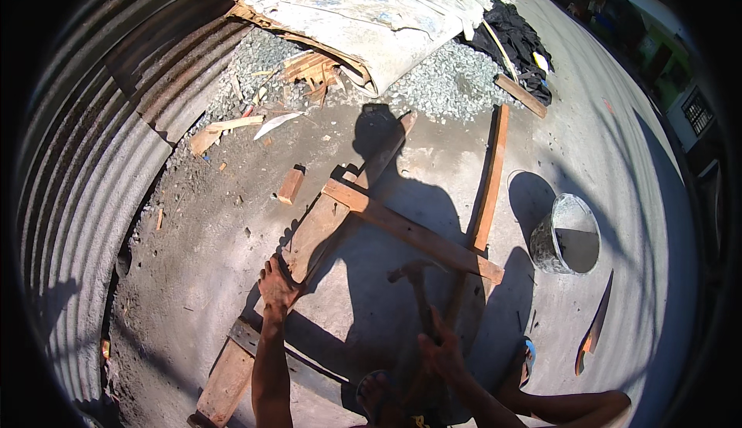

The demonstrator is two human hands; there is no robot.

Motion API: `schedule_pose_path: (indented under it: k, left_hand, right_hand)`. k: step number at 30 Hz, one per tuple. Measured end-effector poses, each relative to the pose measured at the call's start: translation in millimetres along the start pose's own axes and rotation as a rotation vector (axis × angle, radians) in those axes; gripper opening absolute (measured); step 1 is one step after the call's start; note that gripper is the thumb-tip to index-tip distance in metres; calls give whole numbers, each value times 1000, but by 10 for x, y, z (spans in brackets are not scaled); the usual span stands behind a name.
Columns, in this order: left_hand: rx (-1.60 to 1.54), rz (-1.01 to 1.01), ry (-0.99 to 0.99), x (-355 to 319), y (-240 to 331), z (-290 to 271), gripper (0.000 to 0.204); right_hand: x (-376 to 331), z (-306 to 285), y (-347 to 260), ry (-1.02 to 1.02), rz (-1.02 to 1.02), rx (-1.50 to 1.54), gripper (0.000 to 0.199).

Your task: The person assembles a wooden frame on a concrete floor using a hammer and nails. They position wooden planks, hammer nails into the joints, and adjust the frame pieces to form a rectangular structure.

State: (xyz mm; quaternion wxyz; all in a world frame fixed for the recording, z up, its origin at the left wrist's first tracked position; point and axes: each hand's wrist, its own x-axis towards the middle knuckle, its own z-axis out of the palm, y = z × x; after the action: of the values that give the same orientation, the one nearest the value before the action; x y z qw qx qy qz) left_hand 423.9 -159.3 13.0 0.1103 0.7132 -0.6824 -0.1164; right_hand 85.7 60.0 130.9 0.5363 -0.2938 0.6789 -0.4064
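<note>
My left hand [278,287] grips the left board [315,233] of a wooden frame lying on the ground, its fingers curled over the board's edge. My right hand [442,349] is closed round the handle of a hammer [422,298], held in my shadow between the two long sides of the frame. The hammer's head points away from me, short of the crosspiece [417,232] that joins the left board to the long right-hand piece [492,179]. Near my left forearm, a second crosspiece [309,365] is partly hidden in shade.
A small wood block [291,186] lies left of the frame. To the right stand a bucket [556,236] holding grey material and a long blade with an orange handle [590,341]. Corrugated metal [85,196] walls the left side. Gravel [440,84] lies under a pale sheet [363,11].
</note>
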Motion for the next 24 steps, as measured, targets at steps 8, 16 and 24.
schedule_pose_path:
  k: [8,16,24]
  left_hand:
    - [-15,46,77,40,20,36,93]
    - [11,18,0,37,4,-20,93]
    - [-3,-74,-91,82,-24,-60,65]
  right_hand:
    - [94,-9,-13,121,-325,-260,68]
    - [388,329,-1543,300,-1046,5,63]
    - [1485,1027,-671,19,-866,-964,66]
